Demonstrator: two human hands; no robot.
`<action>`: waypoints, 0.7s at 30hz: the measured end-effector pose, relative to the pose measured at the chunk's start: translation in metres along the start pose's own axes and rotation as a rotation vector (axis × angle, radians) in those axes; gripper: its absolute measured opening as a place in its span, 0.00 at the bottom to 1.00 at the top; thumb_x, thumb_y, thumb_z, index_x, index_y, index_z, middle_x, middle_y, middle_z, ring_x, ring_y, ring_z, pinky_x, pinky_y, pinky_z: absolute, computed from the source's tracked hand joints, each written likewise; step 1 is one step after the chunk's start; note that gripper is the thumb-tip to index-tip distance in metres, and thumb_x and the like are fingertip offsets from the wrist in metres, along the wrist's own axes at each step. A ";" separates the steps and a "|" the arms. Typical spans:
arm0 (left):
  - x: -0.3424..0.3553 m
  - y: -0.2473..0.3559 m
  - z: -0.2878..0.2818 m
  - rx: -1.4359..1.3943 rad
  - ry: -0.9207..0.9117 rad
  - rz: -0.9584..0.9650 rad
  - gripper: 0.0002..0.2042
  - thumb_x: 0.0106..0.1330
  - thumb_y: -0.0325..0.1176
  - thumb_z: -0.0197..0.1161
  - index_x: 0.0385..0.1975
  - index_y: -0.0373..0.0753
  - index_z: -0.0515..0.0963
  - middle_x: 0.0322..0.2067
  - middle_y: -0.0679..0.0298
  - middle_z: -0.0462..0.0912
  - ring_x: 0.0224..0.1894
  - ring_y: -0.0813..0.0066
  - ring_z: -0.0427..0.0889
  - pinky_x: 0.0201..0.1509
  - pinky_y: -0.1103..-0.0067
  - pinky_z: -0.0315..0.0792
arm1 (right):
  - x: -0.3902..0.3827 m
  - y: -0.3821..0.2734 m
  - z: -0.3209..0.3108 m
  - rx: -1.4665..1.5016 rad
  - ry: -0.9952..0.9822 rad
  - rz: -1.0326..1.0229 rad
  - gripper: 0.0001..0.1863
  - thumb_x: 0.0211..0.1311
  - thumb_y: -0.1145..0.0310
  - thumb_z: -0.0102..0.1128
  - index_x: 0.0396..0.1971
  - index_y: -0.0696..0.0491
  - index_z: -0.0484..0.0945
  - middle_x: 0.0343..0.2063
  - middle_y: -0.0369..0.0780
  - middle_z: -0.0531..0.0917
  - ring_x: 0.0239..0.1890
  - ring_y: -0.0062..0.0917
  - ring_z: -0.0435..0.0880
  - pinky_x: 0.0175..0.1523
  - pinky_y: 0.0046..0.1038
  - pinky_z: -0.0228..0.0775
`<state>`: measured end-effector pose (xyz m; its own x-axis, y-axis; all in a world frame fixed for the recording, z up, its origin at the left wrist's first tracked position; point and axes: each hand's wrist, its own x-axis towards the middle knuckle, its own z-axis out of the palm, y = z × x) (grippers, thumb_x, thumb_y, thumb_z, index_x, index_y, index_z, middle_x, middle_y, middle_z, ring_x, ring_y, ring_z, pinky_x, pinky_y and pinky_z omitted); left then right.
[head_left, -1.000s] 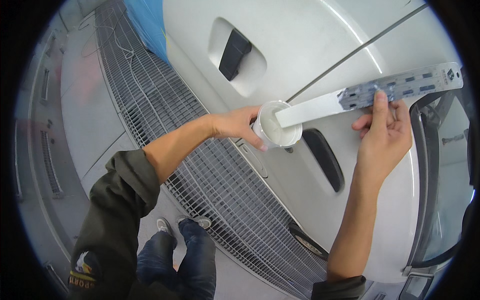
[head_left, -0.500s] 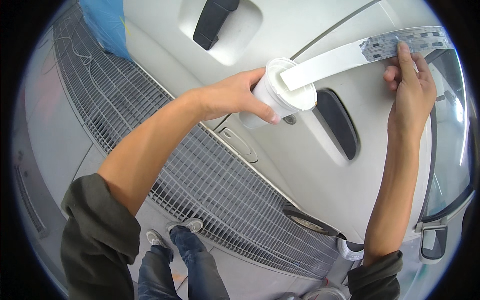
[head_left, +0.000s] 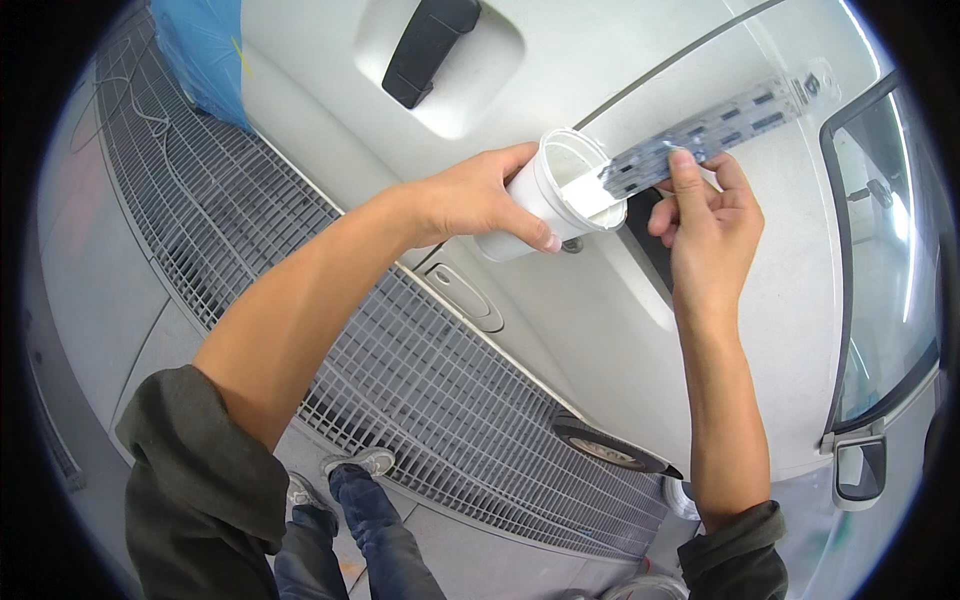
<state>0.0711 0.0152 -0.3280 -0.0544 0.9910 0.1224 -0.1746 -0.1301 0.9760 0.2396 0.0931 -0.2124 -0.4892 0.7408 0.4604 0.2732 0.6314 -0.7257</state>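
My left hand (head_left: 480,195) grips a white roll of wide masking tape (head_left: 545,200) held against the silver car's side (head_left: 560,90). A strip of tape (head_left: 715,125) with dark printed marks runs from the roll up to the right across the body panel. My right hand (head_left: 705,225) presses that strip with its fingertips just right of the roll. A dark door handle (head_left: 650,235) lies partly hidden behind the roll and my right hand.
A black handle in a recess (head_left: 430,45) sits higher on the car. The side window (head_left: 885,250) and a mirror (head_left: 860,470) are at the right. A metal floor grating (head_left: 330,330) runs beside the car, with blue sheeting (head_left: 205,55) at its far end. My shoes (head_left: 350,465) stand on the grating's edge.
The roll has moved closer to my right hand, so the free strip between them is shorter. My right hand's fingers slid down the strip toward the roll.
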 end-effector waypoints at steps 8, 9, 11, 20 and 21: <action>-0.003 0.001 0.004 -0.027 0.013 -0.002 0.44 0.47 0.33 0.79 0.68 0.39 0.64 0.60 0.58 0.74 0.65 0.64 0.69 0.72 0.67 0.60 | 0.044 -0.004 -0.056 0.109 0.172 -0.119 0.13 0.70 0.63 0.64 0.36 0.59 0.77 0.20 0.35 0.79 0.20 0.13 0.73 0.27 0.16 0.59; -0.002 0.000 0.004 -0.033 0.014 -0.002 0.44 0.47 0.33 0.79 0.68 0.40 0.65 0.60 0.57 0.75 0.65 0.63 0.70 0.71 0.67 0.61 | 0.047 -0.006 -0.060 0.098 0.185 -0.138 0.13 0.70 0.62 0.64 0.36 0.58 0.77 0.20 0.34 0.79 0.21 0.13 0.73 0.28 0.17 0.59; -0.001 -0.002 0.002 -0.038 0.012 -0.005 0.44 0.47 0.33 0.78 0.69 0.41 0.65 0.59 0.57 0.75 0.64 0.61 0.71 0.70 0.66 0.62 | 0.053 -0.007 -0.068 0.118 0.199 -0.160 0.13 0.71 0.62 0.63 0.35 0.58 0.77 0.21 0.34 0.79 0.22 0.13 0.73 0.29 0.17 0.59; -0.016 -0.006 0.008 -0.001 -0.025 -0.013 0.43 0.47 0.31 0.80 0.67 0.38 0.66 0.57 0.62 0.77 0.60 0.70 0.74 0.66 0.72 0.68 | -0.015 -0.015 -0.045 0.136 0.011 -0.011 0.10 0.72 0.65 0.61 0.36 0.57 0.77 0.22 0.38 0.83 0.22 0.13 0.77 0.26 0.16 0.62; -0.024 -0.010 0.011 -0.039 -0.044 -0.033 0.43 0.46 0.30 0.80 0.66 0.38 0.66 0.57 0.62 0.77 0.59 0.71 0.74 0.66 0.72 0.68 | -0.027 -0.011 -0.039 0.133 -0.041 0.041 0.09 0.72 0.66 0.61 0.36 0.57 0.78 0.22 0.38 0.83 0.23 0.13 0.79 0.26 0.16 0.64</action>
<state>0.0846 -0.0066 -0.3387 -0.0047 0.9951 0.0990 -0.2140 -0.0977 0.9719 0.2822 0.0748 -0.1968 -0.5144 0.7533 0.4098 0.1828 0.5632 -0.8059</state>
